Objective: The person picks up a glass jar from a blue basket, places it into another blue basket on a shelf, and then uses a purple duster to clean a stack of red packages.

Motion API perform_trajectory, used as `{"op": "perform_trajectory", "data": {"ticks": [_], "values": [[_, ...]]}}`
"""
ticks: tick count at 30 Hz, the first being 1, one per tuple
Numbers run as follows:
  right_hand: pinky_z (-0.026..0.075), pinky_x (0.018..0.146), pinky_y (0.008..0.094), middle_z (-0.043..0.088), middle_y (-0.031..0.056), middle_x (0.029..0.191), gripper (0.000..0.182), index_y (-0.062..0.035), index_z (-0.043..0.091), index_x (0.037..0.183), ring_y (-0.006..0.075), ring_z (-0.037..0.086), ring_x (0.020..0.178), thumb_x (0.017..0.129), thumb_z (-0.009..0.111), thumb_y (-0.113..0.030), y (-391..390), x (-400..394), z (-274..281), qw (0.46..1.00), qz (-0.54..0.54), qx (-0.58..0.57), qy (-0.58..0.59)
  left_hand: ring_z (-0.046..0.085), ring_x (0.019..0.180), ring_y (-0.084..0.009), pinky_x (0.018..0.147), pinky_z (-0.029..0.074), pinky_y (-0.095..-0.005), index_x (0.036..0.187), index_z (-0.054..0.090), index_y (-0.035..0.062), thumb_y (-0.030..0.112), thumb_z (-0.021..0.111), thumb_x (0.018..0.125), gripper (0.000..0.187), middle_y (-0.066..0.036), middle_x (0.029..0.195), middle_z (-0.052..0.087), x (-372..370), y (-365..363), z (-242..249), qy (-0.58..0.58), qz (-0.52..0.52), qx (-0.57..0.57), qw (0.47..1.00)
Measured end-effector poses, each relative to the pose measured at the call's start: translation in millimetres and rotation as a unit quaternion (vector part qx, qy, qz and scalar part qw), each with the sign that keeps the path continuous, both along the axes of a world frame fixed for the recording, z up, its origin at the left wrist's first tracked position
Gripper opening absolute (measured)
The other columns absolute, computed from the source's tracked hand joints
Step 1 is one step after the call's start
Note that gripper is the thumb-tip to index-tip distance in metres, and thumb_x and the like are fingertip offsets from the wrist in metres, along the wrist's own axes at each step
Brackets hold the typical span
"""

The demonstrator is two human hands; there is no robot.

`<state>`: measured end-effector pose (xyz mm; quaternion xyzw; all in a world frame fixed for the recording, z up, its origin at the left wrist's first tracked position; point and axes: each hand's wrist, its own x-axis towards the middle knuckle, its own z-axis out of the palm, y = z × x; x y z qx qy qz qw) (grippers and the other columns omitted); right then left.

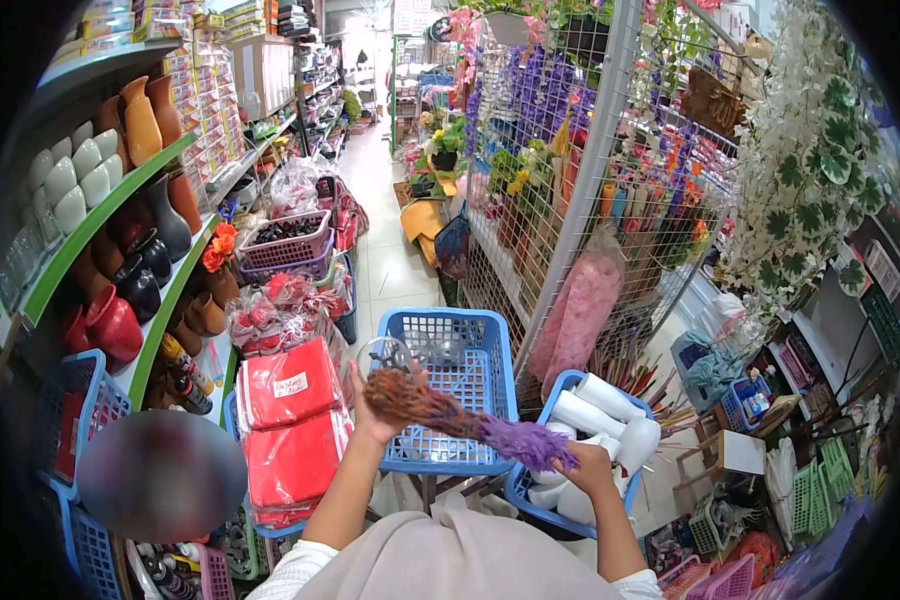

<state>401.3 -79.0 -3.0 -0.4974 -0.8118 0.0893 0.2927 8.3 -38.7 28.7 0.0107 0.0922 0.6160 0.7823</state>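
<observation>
A long fluffy bundle [455, 412], brown-orange at one end and purple at the other, stretches between my two hands; it looks like dried flowers or grass. My left hand [378, 418] is closed about the brown end, its fingers partly hidden behind it. A clear, rounded piece [383, 352] shows just above that hand. With my right hand [592, 470] I grip the purple end. Below the bundle stands a blue plastic basket [506, 375] with some clear and grey items at its far side. Under my right hand is another blue basket [518, 492], filled with white rounded items [600, 405].
Red plastic-wrapped packs [295, 440] are stacked left of the middle basket. Shelves of vases [115, 325] line the left side. A wire mesh rack [570, 190] with artificial flowers rises at the right. A tiled aisle [378, 240] runs ahead.
</observation>
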Motion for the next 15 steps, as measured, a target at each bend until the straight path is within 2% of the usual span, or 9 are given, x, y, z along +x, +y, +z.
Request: {"op": "perform_trajectory", "data": {"ticks": [3, 5, 7, 8, 9, 11, 12, 13, 15], "values": [[0.05, 0.057, 0.0396, 0.064, 0.0128, 0.068, 0.027, -0.0111, 0.069, 0.087, 0.0318, 0.063, 0.062, 0.07, 0.077, -0.031, 5.6, -5.9, 7.1, 0.999, -0.04, -0.019, 0.003, 0.042, 0.129, -0.0341, 0.106, 0.031, -0.0567, 0.138, 0.042, 0.0112, 0.087, 0.042, 0.07, 0.102, -0.011, 0.138, 0.047, -6.1, -5.5, -3.1, 0.059, -0.002, 0.042, 0.997], [0.05, 0.056, 0.0398, 0.064, 0.0124, 0.067, 0.028, -0.0115, 0.068, 0.086, 0.032, 0.063, 0.061, 0.071, 0.076, -0.033, 8.8, -8.1, 0.8, 1.0, -0.012, -0.006, 0.005, 0.04, 0.131, -0.0347, 0.107, 0.03, -0.0572, 0.14, 0.039, 0.0106, 0.085, 0.045, 0.071, 0.102, -0.011, 0.138, 0.048, -10.1, -7.2, -4.2, 0.043, 0.007, 0.047, 0.998], [0.049, 0.056, 0.0401, 0.063, 0.012, 0.066, 0.028, -0.0118, 0.067, 0.086, 0.0321, 0.063, 0.061, 0.072, 0.076, -0.035, 15.6, -9.4, -5.5, 1.0, 0.016, 0.007, 0.008, 0.042, 0.129, -0.0334, 0.106, 0.031, -0.0566, 0.141, 0.039, 0.0109, 0.084, 0.047, 0.071, 0.101, -0.011, 0.137, 0.048, -14.8, -5.4, -7.3, -0.118, 0.007, 0.002, 0.993], [0.049, 0.056, 0.0399, 0.064, 0.012, 0.067, 0.028, -0.0122, 0.068, 0.087, 0.0318, 0.063, 0.061, 0.072, 0.076, -0.034, 19.2, -9.4, -4.5, 1.0, 0.017, 0.008, -0.006, 0.045, 0.126, -0.0299, 0.105, 0.033, -0.055, 0.135, 0.046, 0.012, 0.084, 0.048, 0.07, 0.097, -0.01, 0.132, 0.052, -15.3, -6.2, -6.0, -0.088, 0.017, -0.004, 0.996], [0.049, 0.056, 0.0397, 0.064, 0.0121, 0.067, 0.028, -0.0127, 0.068, 0.088, 0.0314, 0.063, 0.061, 0.071, 0.076, -0.034, 21.3, -10.4, -3.6, 1.0, 0.018, 0.008, -0.021, 0.045, 0.126, -0.0299, 0.105, 0.033, -0.055, 0.135, 0.046, 0.012, 0.084, 0.048, 0.07, 0.097, -0.01, 0.132, 0.052, -17.2, -7.4, -8.4, -0.088, 0.022, -0.005, 0.996], [0.05, 0.059, 0.0402, 0.065, 0.0146, 0.071, 0.027, -0.0111, 0.07, 0.093, 0.0328, 0.063, 0.063, 0.073, 0.074, -0.029, 26.9, -20.9, -3.5, 1.0, 0.001, -0.012, 0.004, 0.048, 0.123, -0.027, 0.104, 0.033, -0.054, 0.132, 0.047, 0.0122, 0.083, 0.052, 0.068, 0.096, -0.008, 0.125, 0.057, -19.6, -11.1, -10.1, 0.035, 0.067, -0.006, 0.997], [0.05, 0.06, 0.0408, 0.065, 0.016, 0.072, 0.029, -0.0105, 0.07, 0.097, 0.0339, 0.064, 0.064, 0.075, 0.073, -0.029, 31.9, -28.3, -6.5, 0.997, -0.042, -0.018, 0.06, 0.05, 0.12, -0.0248, 0.104, 0.033, -0.0534, 0.127, 0.049, 0.011, 0.083, 0.058, 0.064, 0.096, -0.005, 0.121, 0.059, -21.8, -13.3, -10.3, 0.022, 0.063, -0.008, 0.998], [0.05, 0.061, 0.0415, 0.065, 0.0173, 0.073, 0.031, -0.0098, 0.069, 0.101, 0.0351, 0.064, 0.065, 0.077, 0.072, -0.029, 38.0, -36.0, -8.6, 0.989, -0.085, -0.024, 0.115, 0.05, 0.12, -0.0248, 0.104, 0.033, -0.0534, 0.127, 0.049, 0.011, 0.083, 0.058, 0.064, 0.096, -0.005, 0.121, 0.059, -24.1, -15.8, -9.9, 0.023, 0.067, -0.009, 0.997], [0.049, 0.062, 0.0419, 0.066, 0.0189, 0.075, 0.029, -0.0069, 0.067, 0.1, 0.0366, 0.064, 0.068, 0.08, 0.069, -0.028, 51.3, -55.0, -7.7, 0.986, -0.09, -0.064, 0.126, 0.051, 0.119, -0.0232, 0.101, 0.035, -0.0504, 0.13, 0.048, 0.0135, 0.082, 0.056, 0.066, 0.094, -0.005, 0.123, 0.059, -29.4, -22.2, -11.2, -0.021, 0.072, -0.043, 0.996]]}}
